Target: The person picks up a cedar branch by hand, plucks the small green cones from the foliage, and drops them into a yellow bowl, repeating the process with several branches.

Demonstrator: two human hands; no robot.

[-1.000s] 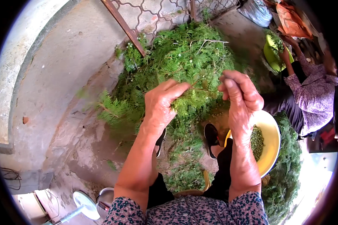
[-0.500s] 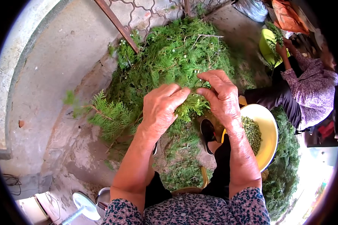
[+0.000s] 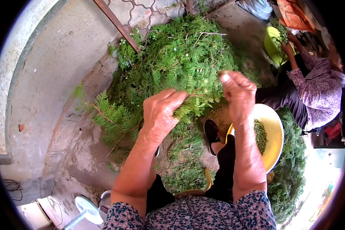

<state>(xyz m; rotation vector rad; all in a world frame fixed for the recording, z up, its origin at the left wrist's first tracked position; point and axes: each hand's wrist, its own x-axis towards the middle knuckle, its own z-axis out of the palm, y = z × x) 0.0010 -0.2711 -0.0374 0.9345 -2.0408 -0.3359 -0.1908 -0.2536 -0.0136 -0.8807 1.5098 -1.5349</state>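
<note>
My left hand (image 3: 161, 111) is closed around a leafy evergreen sprig (image 3: 195, 102), whose flat green fronds stick out to the right of the fist. To the right of the sprig's tip, and apart from it, my right hand (image 3: 239, 94) is raised with its fingers curled in and the thumb pressed toward them. Whatever it may hold is hidden. Below the right wrist stands a yellow bowl (image 3: 275, 147), partly filled with small round green cones (image 3: 260, 136). Beyond both hands lies a large heap of cut evergreen branches (image 3: 180, 50).
Another leafy branch (image 3: 109, 109) juts out at the left. At the far right a co-worker (image 3: 322, 90) sits holding greenery over a lime-green tub (image 3: 271, 44). A rusty metal bar (image 3: 117, 25) leans into the heap. A white fan (image 3: 88, 210) stands at the lower left.
My right hand has moved right, away from the sprig, and its fingers have curled. The left hand has stayed nearly in place, still gripping the sprig.
</note>
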